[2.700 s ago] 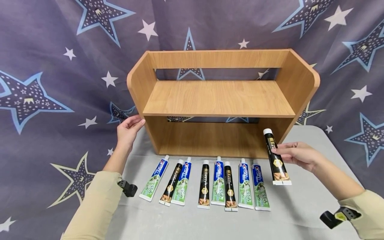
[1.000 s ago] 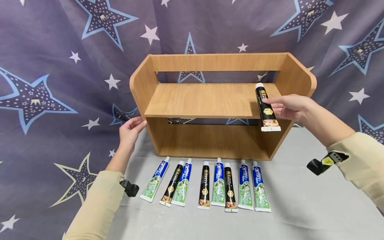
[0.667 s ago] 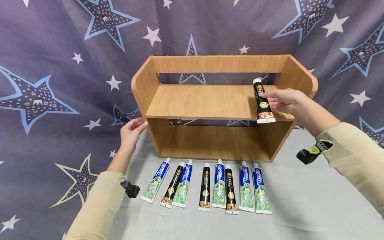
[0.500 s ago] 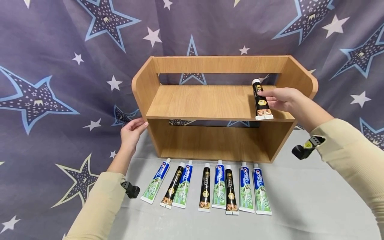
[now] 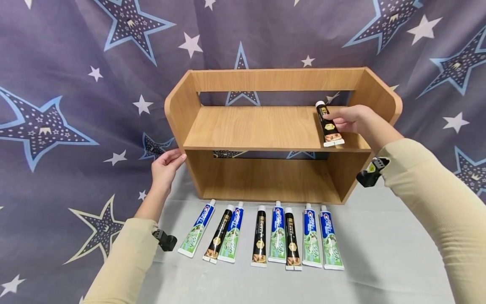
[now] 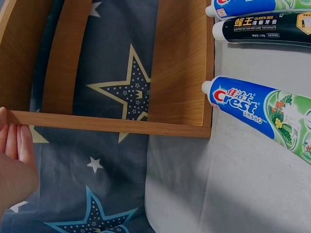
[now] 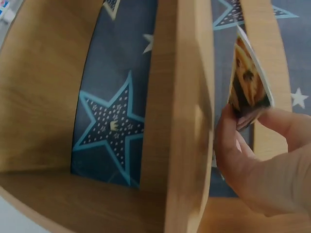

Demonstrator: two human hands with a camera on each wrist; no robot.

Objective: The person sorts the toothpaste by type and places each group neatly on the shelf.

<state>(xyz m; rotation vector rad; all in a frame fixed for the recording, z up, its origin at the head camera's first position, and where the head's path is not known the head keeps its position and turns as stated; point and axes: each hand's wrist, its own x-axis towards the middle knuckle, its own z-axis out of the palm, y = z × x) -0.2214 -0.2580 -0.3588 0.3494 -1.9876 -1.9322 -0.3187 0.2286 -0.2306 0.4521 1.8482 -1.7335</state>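
My right hand (image 5: 351, 118) pinches a black toothpaste tube (image 5: 328, 125) between thumb and fingers, over the right part of the upper shelf (image 5: 254, 126). Its white cap points to the back; the white crimped end lies close by the shelf's front edge. In the right wrist view the tube's brown-patterned tail (image 7: 249, 80) sticks up past the fingers. My left hand (image 5: 164, 169) touches the left side panel (image 5: 180, 109) of the wooden shelf unit, fingers fairly straight against its outer face, as the left wrist view shows, fingertips right at the front edge.
In front of the unit, a row of blue-green Crest toothpaste tubes (image 5: 196, 230) and black ones (image 5: 259, 237) lies on the grey-white table (image 5: 243, 287), caps toward the unit. The lower compartment (image 5: 271, 179) has side walls. A star-patterned curtain (image 5: 76, 50) hangs behind.
From over the table's right side, my right hand has carried the black toothpaste tube up and leftward over the upper shelf, lowering it toward the board. My left hand stays at the side panel.
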